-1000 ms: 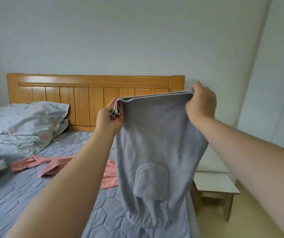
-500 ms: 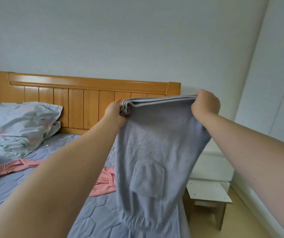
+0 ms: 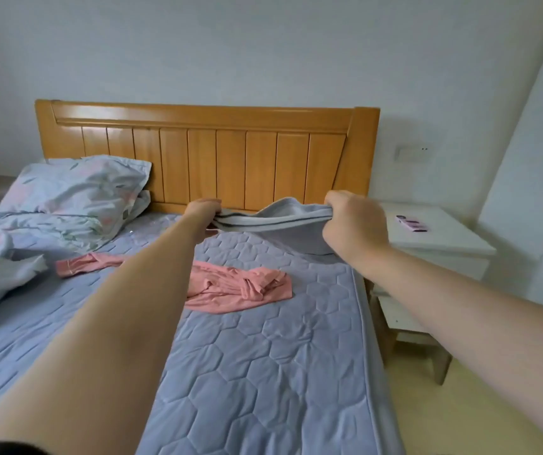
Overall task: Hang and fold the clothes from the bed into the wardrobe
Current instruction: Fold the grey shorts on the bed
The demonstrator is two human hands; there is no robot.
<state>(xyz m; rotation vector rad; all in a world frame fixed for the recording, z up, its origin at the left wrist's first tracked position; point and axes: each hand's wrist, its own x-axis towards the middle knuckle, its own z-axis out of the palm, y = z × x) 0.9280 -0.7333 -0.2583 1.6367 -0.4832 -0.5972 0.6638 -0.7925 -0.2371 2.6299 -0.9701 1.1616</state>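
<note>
Both hands, left hand and right hand, grasp the grey trousers by the waistband, low over the bed near its headboard edge.

Home bedroom: bed, pillow, nightstand.

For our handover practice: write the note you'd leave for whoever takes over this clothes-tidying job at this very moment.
Left grip: pinches one end of the grey garment.
Right grip: grips the other end.
Grey garment: stretched between them, low over the mattress, near the headboard.
Pink garment: crumpled mid-mattress, nobody touching it.
Done: nothing visibly put away.
Left: fold or hang both garments, then move them into the wardrobe.
</note>
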